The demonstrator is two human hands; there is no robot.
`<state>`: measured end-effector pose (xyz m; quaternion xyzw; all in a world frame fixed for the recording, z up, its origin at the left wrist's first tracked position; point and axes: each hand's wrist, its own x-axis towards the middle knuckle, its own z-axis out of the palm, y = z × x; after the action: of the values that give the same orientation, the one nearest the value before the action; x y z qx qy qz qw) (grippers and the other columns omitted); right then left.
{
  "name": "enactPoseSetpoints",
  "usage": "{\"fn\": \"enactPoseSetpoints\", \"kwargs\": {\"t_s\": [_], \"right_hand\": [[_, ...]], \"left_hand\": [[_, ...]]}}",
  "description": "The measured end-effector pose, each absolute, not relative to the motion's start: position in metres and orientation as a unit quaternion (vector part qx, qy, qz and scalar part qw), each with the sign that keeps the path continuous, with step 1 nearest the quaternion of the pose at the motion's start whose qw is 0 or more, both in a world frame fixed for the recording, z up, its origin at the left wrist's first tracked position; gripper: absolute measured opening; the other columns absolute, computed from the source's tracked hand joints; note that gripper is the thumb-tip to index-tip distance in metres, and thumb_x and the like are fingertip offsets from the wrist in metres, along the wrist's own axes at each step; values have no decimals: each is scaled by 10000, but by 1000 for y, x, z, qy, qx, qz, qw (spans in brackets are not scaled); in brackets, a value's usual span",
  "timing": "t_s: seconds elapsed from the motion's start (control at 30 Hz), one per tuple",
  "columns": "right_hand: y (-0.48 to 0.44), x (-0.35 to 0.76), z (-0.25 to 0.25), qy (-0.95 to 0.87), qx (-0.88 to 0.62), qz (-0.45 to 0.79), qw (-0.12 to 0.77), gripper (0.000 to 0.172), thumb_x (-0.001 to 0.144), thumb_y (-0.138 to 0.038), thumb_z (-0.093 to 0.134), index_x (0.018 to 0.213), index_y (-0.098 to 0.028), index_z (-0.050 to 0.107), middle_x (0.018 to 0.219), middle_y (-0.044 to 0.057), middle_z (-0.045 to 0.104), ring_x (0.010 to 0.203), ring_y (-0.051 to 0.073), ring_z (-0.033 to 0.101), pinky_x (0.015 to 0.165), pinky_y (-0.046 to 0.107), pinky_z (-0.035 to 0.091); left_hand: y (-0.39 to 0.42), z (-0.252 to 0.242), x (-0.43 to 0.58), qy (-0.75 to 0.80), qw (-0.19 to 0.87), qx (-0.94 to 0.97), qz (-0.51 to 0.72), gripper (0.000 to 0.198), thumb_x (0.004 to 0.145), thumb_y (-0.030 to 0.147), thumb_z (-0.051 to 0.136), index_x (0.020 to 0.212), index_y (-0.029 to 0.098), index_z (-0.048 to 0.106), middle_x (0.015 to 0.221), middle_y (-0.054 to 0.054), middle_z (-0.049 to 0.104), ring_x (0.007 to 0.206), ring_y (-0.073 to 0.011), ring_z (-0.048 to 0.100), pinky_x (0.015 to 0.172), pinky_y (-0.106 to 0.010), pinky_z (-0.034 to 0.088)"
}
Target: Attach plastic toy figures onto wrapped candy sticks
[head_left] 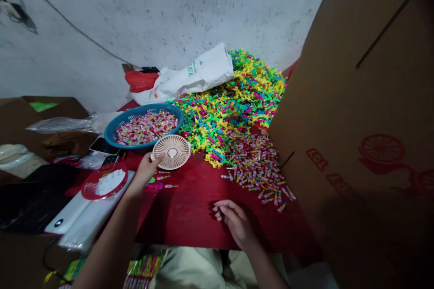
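My left hand (146, 170) grips the edge of a small round beige fan (171, 151) that stands on the red table (190, 212), thumb on its rim. My right hand (233, 220) rests on the red table near the front edge, fingers loosely curled with nothing in them. A few loose coloured sticks (162, 181) lie just right of the left hand. A heap of small wrapped pieces (257, 167) spreads out beyond the right hand.
A blue basket (115, 127) of wrapped pieces sits behind the fan. A big pile of bright plastic parts (233, 99) and white bags (193, 74) fill the back. A large cardboard box (359, 122) walls the right. A red dish (88, 186) lies at left.
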<state>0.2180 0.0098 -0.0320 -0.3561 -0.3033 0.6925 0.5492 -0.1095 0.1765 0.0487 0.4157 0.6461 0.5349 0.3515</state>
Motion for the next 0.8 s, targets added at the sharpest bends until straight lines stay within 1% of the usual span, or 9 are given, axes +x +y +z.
{"fn": "enactPoseSetpoints", "kwargs": {"t_s": [0.1,0.2,0.27,0.37,0.47,0.53,0.63,0.7,0.8], "right_hand": [[9,216,-33,-310,-360,686,551,346,807,-495,870,939,-179,818,910,83,784,793,173,675,719,274,517],[7,217,-37,-338,-397,650,553,352,851,-510,812,996,-190,797,946,90,777,790,195,688,704,302,551],[7,222,-39,-411,-451,567,553,307,909,-477,743,1042,-203,785,999,101,766,833,221,700,733,337,583],[14,235,-41,-544,-526,356,549,244,976,-342,632,1138,-227,772,1145,125,721,1051,268,693,930,415,589],[31,246,-42,-613,-566,202,513,369,999,-254,534,1316,-218,719,1297,161,633,1228,292,636,1065,462,542],[44,248,-41,-646,-594,145,457,438,1010,-250,515,1420,-207,663,1351,181,587,1260,305,618,1070,469,541],[58,242,-37,-674,-650,90,340,489,1032,-299,547,1516,-248,591,1367,179,586,1215,326,632,1003,464,566],[63,238,-34,-679,-677,67,275,503,1038,-325,575,1538,-273,569,1356,173,609,1177,335,645,946,445,573],[64,235,-31,-681,-690,52,239,476,1037,-329,598,1508,-254,590,1337,172,636,1145,335,656,890,408,564]], "left_hand": [[176,51,-105,650,307,429,546,610,684,505,911,1092,138,646,993,-92,747,935,-245,722,867,-382,598],[163,49,-93,672,223,418,569,651,746,475,874,1233,156,582,1260,-148,653,1208,-299,639,1067,-472,523],[147,44,-75,676,112,422,593,622,822,463,808,1298,169,537,1381,-163,548,1321,-308,550,1152,-495,452],[127,30,-30,621,-34,564,543,421,962,381,630,1301,153,529,1314,-170,547,1277,-314,545,1145,-537,444],[128,13,23,546,5,730,412,310,973,269,586,1272,189,610,1278,-135,612,1266,-284,564,1146,-478,460],[141,2,53,533,36,764,361,379,928,177,599,1302,205,655,1338,-134,621,1299,-286,557,1139,-460,475],[161,-12,81,548,59,777,304,542,819,58,613,1322,233,707,1464,-157,581,1346,-366,515,1102,-572,486],[167,-19,87,556,65,781,277,539,793,40,617,1279,233,749,1547,-165,528,1345,-398,512,1083,-616,485],[160,-27,85,558,64,788,254,415,871,57,567,1208,172,778,1538,-178,542,1310,-351,556,1132,-549,474]]}}
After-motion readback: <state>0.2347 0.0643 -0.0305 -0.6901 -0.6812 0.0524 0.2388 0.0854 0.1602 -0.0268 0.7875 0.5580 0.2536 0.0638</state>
